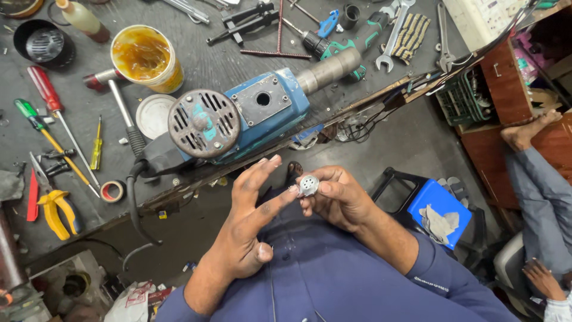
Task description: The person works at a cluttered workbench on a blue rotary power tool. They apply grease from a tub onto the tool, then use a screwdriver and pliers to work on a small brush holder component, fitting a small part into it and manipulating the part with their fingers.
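A small round grey metal part [308, 185], pierced with several holes on its face, is pinched between the thumb and fingertips of the right hand [339, 200], which is curled closed around it just above the lap of the blue shirt [333, 274]. The left hand [250, 220] is held open, its fingers spread and extended, with one fingertip brought against the edge of the part; nothing is gripped by it. The step in hand is judged to be an inspection or cleaning of the part's face, and it would be done best if the part were kept steady in the pinch while only the left fingertip is moved, the holes being turned toward the light. Because the part is held over the floor rather than over the workbench [196, 65], a firm pinch is called for, since a drop could send it among the clutter below. Just beyond the hands, the blue power tool [262, 110] with its round vented cap [204, 123] is lying on the bench edge, a grease tub [146, 56], screwdrivers [50, 98] and yellow pliers [56, 211] being spread further off.
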